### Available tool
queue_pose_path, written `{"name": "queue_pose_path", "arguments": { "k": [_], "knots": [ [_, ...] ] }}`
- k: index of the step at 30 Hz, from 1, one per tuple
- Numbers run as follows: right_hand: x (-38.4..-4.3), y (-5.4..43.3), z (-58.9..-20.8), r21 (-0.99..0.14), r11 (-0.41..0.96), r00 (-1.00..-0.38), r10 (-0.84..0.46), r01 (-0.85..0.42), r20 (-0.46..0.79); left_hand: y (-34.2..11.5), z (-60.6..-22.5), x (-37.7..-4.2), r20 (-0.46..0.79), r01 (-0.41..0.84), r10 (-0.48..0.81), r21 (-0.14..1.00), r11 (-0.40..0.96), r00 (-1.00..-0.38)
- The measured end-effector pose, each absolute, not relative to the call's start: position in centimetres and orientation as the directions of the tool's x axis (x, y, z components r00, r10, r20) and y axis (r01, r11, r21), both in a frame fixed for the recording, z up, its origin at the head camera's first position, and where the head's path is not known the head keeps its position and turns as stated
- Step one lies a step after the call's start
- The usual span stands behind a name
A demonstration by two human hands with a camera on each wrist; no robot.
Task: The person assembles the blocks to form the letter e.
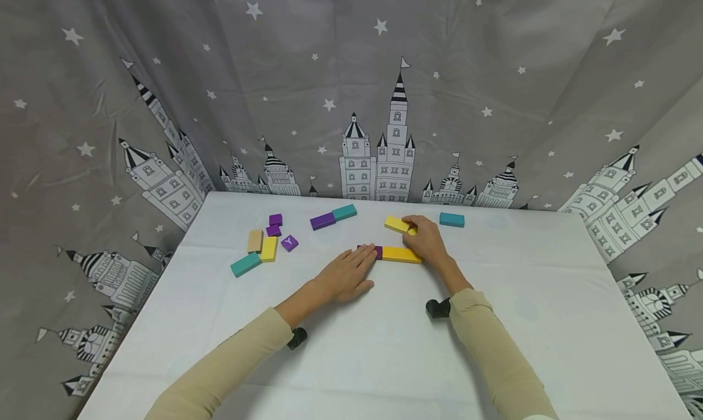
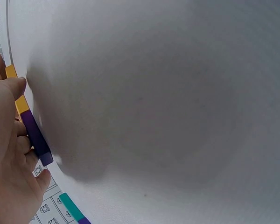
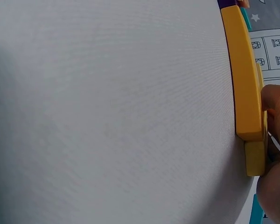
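In the head view a purple block (image 1: 378,253) and an orange block (image 1: 402,255) lie end to end in a row. My left hand (image 1: 345,275) lies over the left part of the purple block, its fingers extended, hiding much of it. The left wrist view shows the purple block (image 2: 35,135) running along beside the fingers (image 2: 23,144). Just behind the orange block, my right hand (image 1: 425,240) pinches a yellow block (image 1: 396,224) between thumb and fingers, covering its right end. In the right wrist view this yellow block (image 3: 255,159) sticks out past the orange block (image 3: 245,74).
Behind the hands lie a joined purple block (image 1: 323,221) and teal block (image 1: 345,212), and another teal block (image 1: 452,220) at right. At left are a tan block (image 1: 255,241), a yellow block (image 1: 269,249), a teal block (image 1: 246,264) and small purple cubes (image 1: 289,243). A grey curtain (image 1: 329,60) hangs behind.
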State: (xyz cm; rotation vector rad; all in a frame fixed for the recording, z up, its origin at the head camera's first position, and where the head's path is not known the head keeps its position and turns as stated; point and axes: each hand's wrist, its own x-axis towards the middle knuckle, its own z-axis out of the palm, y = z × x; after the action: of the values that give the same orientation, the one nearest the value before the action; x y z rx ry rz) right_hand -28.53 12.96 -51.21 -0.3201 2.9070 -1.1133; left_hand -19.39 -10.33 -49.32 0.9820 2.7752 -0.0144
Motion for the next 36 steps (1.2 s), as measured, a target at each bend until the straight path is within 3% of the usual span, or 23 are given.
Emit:
{"name": "queue_pose_path", "arguments": {
  "k": [15, 29, 36],
  "knots": [
    [-28.2, 14.6, -50.1, -0.743, 0.644, -0.983, -0.131, -0.183, 0.129, -10.4, -49.3, -19.3, -0.186, 0.626, 0.621, 0.039, 0.779, -0.761],
    [-29.2, 21.5, -49.7, -0.611, 0.771, -0.98, -0.086, -0.179, 0.178, -10.4, -49.4, -19.3, -0.187, 0.626, 0.623, 0.052, 0.778, -0.759],
    [-29.5, 24.4, -50.1, -0.592, 0.793, -0.99, -0.117, -0.144, 0.084, -10.3, -49.5, -19.4, -0.197, 0.621, 0.617, 0.044, 0.782, -0.762]
  ]
}}
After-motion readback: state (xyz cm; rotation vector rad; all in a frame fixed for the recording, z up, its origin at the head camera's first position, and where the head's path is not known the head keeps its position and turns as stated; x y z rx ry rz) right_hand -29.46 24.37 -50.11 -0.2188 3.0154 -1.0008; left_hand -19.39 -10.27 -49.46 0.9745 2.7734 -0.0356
